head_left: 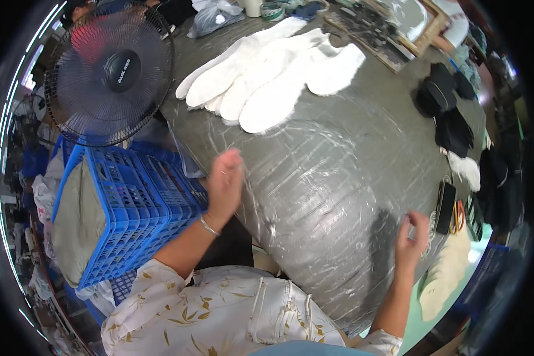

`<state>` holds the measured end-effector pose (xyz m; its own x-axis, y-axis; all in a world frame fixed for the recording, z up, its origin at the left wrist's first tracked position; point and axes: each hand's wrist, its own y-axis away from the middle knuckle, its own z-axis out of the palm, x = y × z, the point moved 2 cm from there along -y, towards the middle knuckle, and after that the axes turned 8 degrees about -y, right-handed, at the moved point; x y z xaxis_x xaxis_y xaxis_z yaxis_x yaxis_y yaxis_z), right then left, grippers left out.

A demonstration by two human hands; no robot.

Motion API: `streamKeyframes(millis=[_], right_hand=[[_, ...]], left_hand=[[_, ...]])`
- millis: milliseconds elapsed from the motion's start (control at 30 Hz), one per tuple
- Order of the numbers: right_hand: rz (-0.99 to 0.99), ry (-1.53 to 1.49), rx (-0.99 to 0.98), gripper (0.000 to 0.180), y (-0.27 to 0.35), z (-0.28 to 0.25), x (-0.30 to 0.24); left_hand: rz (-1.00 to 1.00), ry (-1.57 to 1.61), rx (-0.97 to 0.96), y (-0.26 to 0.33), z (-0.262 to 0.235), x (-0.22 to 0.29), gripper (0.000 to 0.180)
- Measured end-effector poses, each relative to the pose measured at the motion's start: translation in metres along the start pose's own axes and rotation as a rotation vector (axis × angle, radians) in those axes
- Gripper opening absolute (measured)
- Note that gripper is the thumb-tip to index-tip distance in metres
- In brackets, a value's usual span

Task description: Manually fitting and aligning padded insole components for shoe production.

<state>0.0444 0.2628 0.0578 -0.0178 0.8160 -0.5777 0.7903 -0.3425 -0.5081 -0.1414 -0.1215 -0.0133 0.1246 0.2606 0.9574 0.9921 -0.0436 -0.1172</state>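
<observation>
White fleecy pieces (279,89), at least five; one fan (122,71); two hands (224,184) (410,240), empty, half-curled.

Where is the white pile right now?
In the head view, the white pile lies on the far part of the table, just right of the fan and beyond the left hand.

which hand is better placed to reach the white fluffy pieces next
Probably the left hand: it appears empty and is just short of the white fluffy pieces. The right hand is clearly farther off, toward the right side of the plastic-covered table.
</observation>
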Motion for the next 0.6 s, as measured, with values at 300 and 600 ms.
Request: streamKeyframes(millis=[300,600], right_hand=[[-0.180,-0.222,-0.345,0.039,-0.095,0.260,-0.177],[-0.218,0.019,-0.364,0.020,-0.129,0.336,-0.191]], left_hand=[[-0.556,0.397,0.059,-0.128,-0.036,-0.023,0.044],[-0.551,0.460,-0.209,-0.145,-0.036,-0.013,0.037]])
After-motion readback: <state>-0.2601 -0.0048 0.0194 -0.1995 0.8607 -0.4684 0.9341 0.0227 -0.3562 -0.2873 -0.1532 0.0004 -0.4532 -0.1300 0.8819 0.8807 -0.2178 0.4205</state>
